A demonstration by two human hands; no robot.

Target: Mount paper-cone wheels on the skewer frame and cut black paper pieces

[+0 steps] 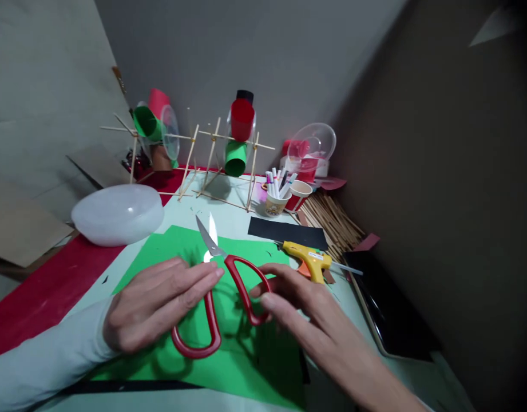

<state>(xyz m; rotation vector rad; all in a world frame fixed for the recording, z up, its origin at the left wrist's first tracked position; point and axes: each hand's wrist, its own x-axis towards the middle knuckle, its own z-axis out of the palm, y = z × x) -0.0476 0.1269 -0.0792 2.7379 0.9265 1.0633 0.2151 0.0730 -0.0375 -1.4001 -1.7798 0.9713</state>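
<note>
Red-handled scissors (pixel 222 286) lie on a green paper sheet (pixel 173 243), blades apart and pointing away from me. My left hand (pixel 158 303) rests flat over the left handle loop, fingers stretched toward the pivot. My right hand (pixel 308 312) comes in from the lower right, its fingers extended and its fingertips touching the right handle loop. Neither hand has the scissors lifted.
A yellow glue gun (pixel 311 258) and a black paper strip (pixel 288 232) lie beyond my right hand. Behind stand a skewer frame with red and green cups (pixel 216 149), a cup of markers (pixel 276 197), a skewer bundle (pixel 334 220), and a white dome lid (pixel 117 213) at left. A black tray (pixel 389 309) sits right.
</note>
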